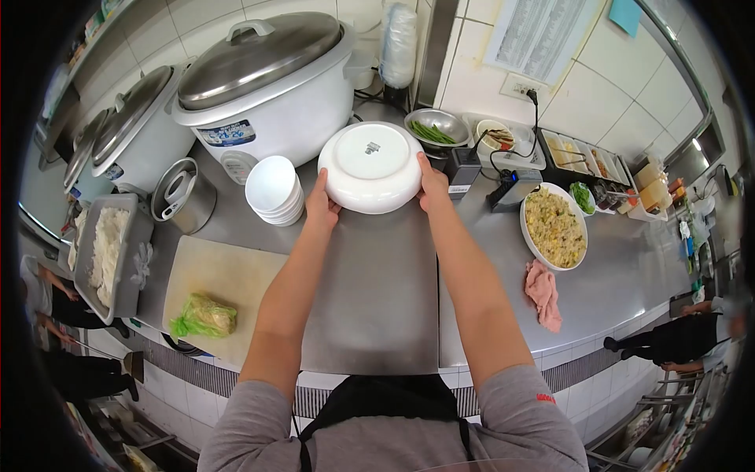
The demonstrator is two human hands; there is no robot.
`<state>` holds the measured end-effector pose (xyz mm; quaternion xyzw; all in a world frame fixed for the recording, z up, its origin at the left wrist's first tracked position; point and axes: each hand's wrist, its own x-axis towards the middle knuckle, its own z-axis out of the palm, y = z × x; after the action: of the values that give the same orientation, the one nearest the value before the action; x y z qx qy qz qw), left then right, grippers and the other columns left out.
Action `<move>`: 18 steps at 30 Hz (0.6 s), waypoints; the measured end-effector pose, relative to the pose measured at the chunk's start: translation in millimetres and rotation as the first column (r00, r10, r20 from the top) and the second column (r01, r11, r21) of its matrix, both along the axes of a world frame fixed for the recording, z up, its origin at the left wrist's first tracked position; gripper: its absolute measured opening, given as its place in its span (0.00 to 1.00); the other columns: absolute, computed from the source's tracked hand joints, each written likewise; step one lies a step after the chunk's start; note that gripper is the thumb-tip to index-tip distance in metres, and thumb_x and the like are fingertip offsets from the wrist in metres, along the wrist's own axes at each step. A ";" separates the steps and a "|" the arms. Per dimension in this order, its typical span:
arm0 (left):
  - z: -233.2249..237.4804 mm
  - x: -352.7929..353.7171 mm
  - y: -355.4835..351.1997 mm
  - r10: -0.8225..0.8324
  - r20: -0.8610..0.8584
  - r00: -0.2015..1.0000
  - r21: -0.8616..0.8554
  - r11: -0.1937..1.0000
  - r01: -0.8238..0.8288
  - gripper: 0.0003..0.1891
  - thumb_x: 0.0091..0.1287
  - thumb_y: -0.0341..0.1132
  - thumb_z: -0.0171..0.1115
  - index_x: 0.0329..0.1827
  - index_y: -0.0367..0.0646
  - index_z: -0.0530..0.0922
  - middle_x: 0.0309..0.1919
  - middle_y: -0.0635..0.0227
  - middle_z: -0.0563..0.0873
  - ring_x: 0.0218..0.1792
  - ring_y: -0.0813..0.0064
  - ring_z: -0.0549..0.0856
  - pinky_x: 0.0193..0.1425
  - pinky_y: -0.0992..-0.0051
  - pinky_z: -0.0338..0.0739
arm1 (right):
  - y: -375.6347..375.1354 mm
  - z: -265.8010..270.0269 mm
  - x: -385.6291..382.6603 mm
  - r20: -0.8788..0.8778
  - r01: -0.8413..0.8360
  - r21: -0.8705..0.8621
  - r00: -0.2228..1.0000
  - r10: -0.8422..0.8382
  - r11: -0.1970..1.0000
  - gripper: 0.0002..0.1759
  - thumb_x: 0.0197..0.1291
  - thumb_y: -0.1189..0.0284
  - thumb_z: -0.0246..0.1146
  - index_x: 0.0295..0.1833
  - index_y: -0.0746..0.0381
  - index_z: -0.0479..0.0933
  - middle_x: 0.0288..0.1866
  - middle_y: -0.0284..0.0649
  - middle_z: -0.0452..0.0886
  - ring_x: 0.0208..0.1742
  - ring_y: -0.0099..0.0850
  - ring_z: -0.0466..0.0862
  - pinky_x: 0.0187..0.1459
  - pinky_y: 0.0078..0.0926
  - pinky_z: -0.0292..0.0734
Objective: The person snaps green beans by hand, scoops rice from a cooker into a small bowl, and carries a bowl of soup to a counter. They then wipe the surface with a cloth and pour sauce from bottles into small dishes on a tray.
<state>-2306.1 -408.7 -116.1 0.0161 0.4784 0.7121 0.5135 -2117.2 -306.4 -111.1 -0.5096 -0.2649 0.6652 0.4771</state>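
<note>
My left hand (323,206) grips the left side of a round white plate (373,167), and my right hand (431,186) grips its right side. The plate is bottom up, with its foot ring and a dark maker's stamp facing me. It is at the back of the steel counter, in front of a large white rice cooker (267,110). Left of my left hand stands a stack of white bowls (274,191). Beyond my right hand sit a metal bowl of green vegetables (432,129) and a dark boxy device (462,172).
A cutting board (212,267) bears a green-wrapped bundle (204,315); a tub of rice (110,252) is farther left. To the right are a dish of fried rice (554,228), a pink cloth (543,295) and ingredient trays (586,157). Other people stand at both far sides.
</note>
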 end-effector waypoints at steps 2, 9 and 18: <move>-3.5 0.6 0.6 -0.017 -0.014 1.000 0.022 1.000 0.017 0.29 0.56 0.52 0.62 0.55 0.44 0.69 0.47 0.63 0.77 0.49 0.69 0.76 0.55 0.69 0.69 | -1.1 0.3 1.1 0.036 -0.034 0.024 0.999 0.033 0.999 0.33 0.49 0.53 0.66 0.50 0.70 0.71 0.43 0.42 0.77 0.41 0.32 0.77 0.44 0.27 0.72; -5.1 20.2 -71.4 -0.172 -0.074 0.982 0.031 0.984 0.175 0.28 0.58 0.49 0.61 0.58 0.46 0.66 0.51 0.65 0.73 0.50 0.69 0.73 0.56 0.69 0.66 | -81.5 7.3 34.9 0.191 -0.057 0.236 0.981 0.011 0.970 0.29 0.56 0.56 0.60 0.56 0.65 0.69 0.50 0.40 0.75 0.47 0.29 0.75 0.51 0.24 0.68; 43.0 -89.8 -136.4 0.083 -0.232 0.969 -0.045 0.994 -0.096 0.45 0.49 0.56 0.64 0.69 0.57 0.50 0.66 0.56 0.43 0.66 0.48 0.47 0.61 0.42 0.52 | -164.0 3.7 294.6 0.715 -0.292 0.698 0.334 -0.613 0.654 0.15 0.54 0.70 0.60 0.47 0.65 0.75 0.52 0.49 0.74 0.53 0.46 0.73 0.55 0.37 0.66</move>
<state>-2395.8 -545.2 -73.1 0.0624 0.5548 0.7141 0.4224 -1822.6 -470.3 -107.4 -0.5781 -0.6674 0.0256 0.4688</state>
